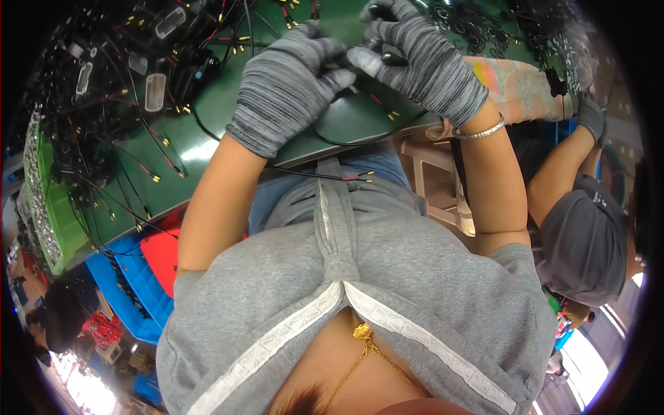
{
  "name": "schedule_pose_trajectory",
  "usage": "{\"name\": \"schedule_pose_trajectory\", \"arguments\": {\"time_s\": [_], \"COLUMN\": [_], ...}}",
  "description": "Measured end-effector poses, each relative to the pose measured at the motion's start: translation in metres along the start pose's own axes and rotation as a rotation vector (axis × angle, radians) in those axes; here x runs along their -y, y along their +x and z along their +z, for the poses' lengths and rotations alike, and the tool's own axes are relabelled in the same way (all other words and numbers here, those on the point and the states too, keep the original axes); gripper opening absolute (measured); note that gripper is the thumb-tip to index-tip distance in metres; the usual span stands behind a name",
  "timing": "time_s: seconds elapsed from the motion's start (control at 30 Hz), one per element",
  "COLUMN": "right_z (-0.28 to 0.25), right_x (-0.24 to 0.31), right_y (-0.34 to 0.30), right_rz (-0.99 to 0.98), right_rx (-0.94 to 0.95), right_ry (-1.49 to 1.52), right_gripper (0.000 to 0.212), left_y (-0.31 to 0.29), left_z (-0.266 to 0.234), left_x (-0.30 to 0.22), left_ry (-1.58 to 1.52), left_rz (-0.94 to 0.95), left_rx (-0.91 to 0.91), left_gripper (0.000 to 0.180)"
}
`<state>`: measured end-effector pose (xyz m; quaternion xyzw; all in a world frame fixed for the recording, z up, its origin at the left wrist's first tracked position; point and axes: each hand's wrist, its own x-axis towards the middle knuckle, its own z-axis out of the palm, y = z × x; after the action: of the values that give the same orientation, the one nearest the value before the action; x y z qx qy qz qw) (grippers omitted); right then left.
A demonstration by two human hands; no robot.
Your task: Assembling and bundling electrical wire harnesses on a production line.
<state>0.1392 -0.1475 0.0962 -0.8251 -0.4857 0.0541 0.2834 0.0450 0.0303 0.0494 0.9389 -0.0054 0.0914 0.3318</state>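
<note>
My left hand (pixel 285 90), in a grey striped knit glove, is closed over the green table edge, thumb and fingers pinched together. Facing it, my right hand (pixel 432 69) wears a matching glove and a silver bracelet on the wrist. Its fingers are bent inward, with small dark shapes at them. Whatever the fingertips grip is small, dark and mostly hidden. Just below them, red and black leads with gold tips (pixel 385 107) lie on the table. A thin black cable (pixel 339 143) curves along the table edge, and another lead end (pixel 356 178) rests over my lap.
Tangled black cables and clear-windowed housings (pixel 155 92) cover the left of the green table (pixel 183 142). Black parts (pixel 477 28) lie at the far right. A green bin (pixel 66 228) and blue crates (pixel 124 277) stand left. A co-worker's gloved hand (pixel 591 117) is at right, beside a patterned cloth (pixel 522 90).
</note>
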Motion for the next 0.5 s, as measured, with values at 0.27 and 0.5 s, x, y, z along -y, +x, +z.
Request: {"name": "schedule_pose_trajectory", "arguments": {"time_s": [0.27, 0.5], "right_z": [0.017, 0.033], "right_x": [-0.001, -0.014], "right_y": [-0.007, -0.014], "right_rz": [-0.088, -0.102], "right_rx": [-0.227, -0.297], "right_ry": [0.081, 0.067], "right_gripper": [0.018, 0.015], "left_y": [-0.02, -0.024], "left_z": [0.005, 0.022], "left_x": [-0.01, -0.008], "left_ry": [-0.247, -0.143], "left_rz": [-0.076, 0.078], "left_rx": [-0.14, -0.286], "left_gripper": [0.036, 0.027]}}
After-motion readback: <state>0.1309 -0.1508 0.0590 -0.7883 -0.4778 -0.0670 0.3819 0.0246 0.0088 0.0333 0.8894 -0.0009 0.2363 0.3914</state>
